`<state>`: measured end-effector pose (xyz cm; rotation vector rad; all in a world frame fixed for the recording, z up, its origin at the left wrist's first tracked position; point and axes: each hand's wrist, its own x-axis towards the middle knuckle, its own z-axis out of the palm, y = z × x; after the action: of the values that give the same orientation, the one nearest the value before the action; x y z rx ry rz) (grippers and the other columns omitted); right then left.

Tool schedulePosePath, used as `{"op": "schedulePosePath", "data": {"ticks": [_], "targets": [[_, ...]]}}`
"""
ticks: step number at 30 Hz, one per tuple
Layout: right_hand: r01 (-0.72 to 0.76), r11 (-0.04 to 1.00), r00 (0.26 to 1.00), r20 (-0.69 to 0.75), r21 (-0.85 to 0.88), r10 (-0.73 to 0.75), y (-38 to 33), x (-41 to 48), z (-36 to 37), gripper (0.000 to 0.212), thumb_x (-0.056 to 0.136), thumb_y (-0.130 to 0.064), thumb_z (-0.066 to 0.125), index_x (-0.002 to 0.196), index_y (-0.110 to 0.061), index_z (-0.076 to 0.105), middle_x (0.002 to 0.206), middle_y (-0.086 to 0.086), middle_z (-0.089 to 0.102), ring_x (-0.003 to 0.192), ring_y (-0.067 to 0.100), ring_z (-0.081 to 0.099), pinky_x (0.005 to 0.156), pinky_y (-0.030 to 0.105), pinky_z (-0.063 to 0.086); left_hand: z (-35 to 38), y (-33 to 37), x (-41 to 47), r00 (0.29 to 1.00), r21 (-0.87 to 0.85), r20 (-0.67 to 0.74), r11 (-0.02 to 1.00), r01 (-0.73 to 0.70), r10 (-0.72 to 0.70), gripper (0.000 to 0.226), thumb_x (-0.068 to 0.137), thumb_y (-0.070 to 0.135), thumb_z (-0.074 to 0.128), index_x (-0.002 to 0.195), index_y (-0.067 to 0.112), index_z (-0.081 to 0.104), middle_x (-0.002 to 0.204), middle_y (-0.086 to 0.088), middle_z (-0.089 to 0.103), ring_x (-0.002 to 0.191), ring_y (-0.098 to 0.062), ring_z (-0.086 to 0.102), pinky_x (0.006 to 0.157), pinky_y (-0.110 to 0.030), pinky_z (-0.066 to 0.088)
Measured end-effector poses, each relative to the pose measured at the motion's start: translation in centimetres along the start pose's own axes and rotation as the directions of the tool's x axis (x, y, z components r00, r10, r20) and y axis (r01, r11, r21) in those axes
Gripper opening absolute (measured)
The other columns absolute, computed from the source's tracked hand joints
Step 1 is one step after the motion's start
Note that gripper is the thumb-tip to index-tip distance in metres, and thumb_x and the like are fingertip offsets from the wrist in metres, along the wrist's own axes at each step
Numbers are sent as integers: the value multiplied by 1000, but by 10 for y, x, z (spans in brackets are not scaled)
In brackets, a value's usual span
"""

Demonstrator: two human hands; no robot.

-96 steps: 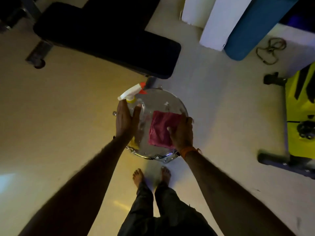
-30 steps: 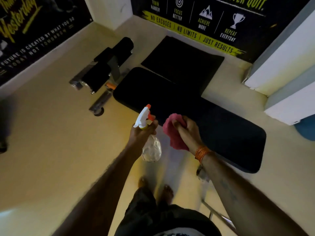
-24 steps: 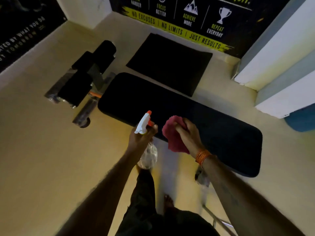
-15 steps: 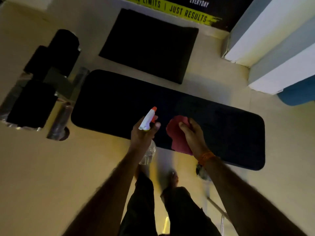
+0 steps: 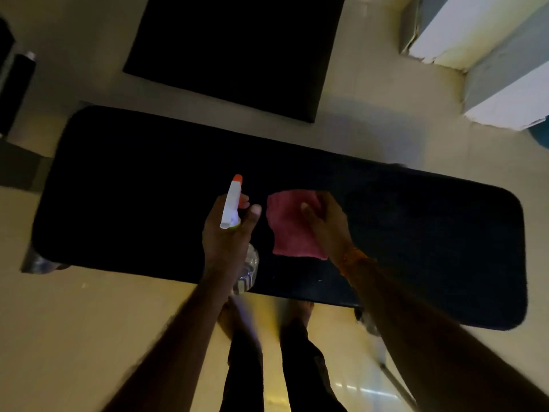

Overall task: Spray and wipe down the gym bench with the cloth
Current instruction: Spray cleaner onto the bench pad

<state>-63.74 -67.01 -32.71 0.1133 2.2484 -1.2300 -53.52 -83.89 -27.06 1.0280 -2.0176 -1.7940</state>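
Note:
A long black padded gym bench (image 5: 133, 197) lies across the middle of the head view. My left hand (image 5: 227, 236) grips a clear spray bottle (image 5: 233, 203) with a white head and orange nozzle, held over the bench and pointing away from me. My right hand (image 5: 325, 224), an orange band at its wrist, holds a pink cloth (image 5: 289, 230) over the bench pad, just right of the bottle. Whether the cloth touches the pad I cannot tell.
A black floor mat (image 5: 237, 52) lies beyond the bench. White and grey panels (image 5: 490, 55) stand at the top right. Dark equipment (image 5: 15, 84) sits at the left edge. My bare feet (image 5: 234, 319) stand on the pale floor at the bench's near side.
I took the bottle and cloth from a round metal stool, stepped up to the bench, and both hands have moved out over the pad. The view has tilted downward.

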Motion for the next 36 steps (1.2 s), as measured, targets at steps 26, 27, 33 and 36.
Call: {"op": "schedulePosePath", "data": {"ticks": [26,27,33,36], "targets": [[401,516,907,248,-757,-340,36,13,40,74,106,-48,40,166,-21,5,174,12,-7,161,31,-5,127,61,12,5,-31,2,999,42,-45,999,18,-16,36,89,28,72,114,5,61,107,-10,66,106,-28,66,91,-60,55],[421,511,900,271,-750,-342,27,15,47,74,106,-48,40,166,-23,5,174,10,-7,161,29,-4,127,60,13,-1,-30,5,998,30,-52,999,22,-20,35,90,26,73,116,6,61,108,-10,66,108,-26,66,94,-57,55],[511,539,856,454,-669,-248,-34,35,111,75,107,-45,43,166,-25,1,172,5,-18,161,27,-8,129,54,12,-52,-30,37,984,39,-164,997,71,-64,20,93,29,71,110,22,63,89,4,65,82,-13,65,71,-27,55],[565,460,822,517,-685,-240,-65,45,146,78,106,-47,46,166,-25,0,173,5,-18,161,27,-7,129,54,13,-90,-33,55,973,-51,-187,990,129,-137,21,92,32,71,110,38,64,93,-3,68,80,-22,65,73,-42,54]]}}
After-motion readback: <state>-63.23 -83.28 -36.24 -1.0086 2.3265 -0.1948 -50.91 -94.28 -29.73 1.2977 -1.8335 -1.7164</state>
